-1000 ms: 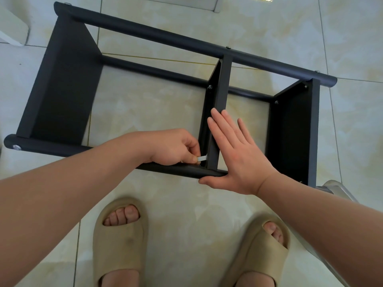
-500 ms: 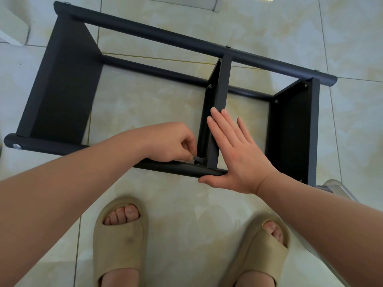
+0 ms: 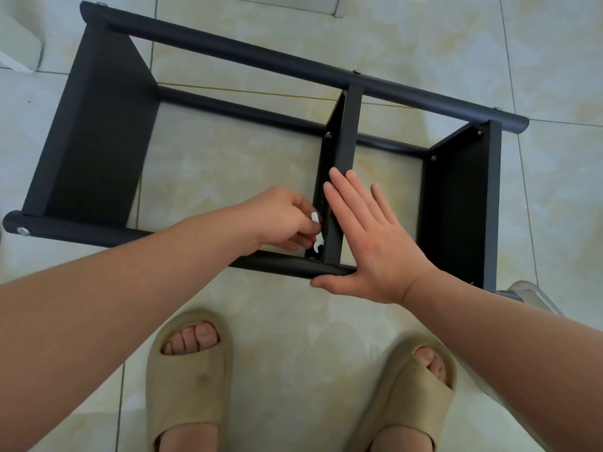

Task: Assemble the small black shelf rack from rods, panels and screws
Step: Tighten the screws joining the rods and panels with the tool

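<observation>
The black shelf rack (image 3: 98, 132) lies on its side on the tiled floor, with round rods running left to right and three panels between them. My left hand (image 3: 284, 220) pinches a small white flat wrench (image 3: 317, 234), its jaw end down by the screw where the middle panel (image 3: 342, 164) meets the near rod (image 3: 277, 264). My right hand (image 3: 368, 236) lies flat with straight fingers against the middle panel's right side, thumb under the near rod.
The right panel (image 3: 460, 210) stands close to my right wrist. My feet in beige slippers (image 3: 189, 380) are just below the rack. A shiny metal object (image 3: 528, 295) shows at the right edge. A white object (image 3: 16, 50) sits at the far left.
My left hand has turned and lifted slightly, so the white wrench now shows upright beside the middle panel. My right hand has stayed flat on the panel.
</observation>
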`<state>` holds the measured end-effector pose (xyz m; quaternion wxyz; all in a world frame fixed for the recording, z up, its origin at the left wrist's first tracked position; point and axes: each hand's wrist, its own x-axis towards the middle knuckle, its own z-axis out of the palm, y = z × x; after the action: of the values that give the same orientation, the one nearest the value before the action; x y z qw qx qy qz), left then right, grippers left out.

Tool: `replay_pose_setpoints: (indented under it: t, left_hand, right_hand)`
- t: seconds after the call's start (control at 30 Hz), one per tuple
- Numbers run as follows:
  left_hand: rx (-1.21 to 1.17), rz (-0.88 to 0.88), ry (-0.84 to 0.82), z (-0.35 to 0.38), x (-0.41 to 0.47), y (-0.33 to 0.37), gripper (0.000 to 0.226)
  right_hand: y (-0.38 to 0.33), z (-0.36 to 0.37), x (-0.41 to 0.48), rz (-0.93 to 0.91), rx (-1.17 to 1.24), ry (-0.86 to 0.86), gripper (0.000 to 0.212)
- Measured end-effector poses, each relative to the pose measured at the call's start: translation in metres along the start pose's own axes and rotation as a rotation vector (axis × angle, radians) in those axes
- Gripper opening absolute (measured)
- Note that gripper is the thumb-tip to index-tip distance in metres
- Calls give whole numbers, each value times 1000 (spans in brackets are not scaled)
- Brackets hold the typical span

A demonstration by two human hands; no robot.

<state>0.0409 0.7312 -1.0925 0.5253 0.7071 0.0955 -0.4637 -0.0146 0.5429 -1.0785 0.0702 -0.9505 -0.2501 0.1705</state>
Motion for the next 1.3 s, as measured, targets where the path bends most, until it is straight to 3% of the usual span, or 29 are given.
replay_pose_setpoints:
  t: [0.17,1.3]
  left_hand:
    - [-76,18,61,2,2,2,7]
    - [-105,-71,-91,-3,0,3,9]
  right_hand:
    - [0,0,0,1,19,3,122]
    - [0,0,0,0,11,3,122]
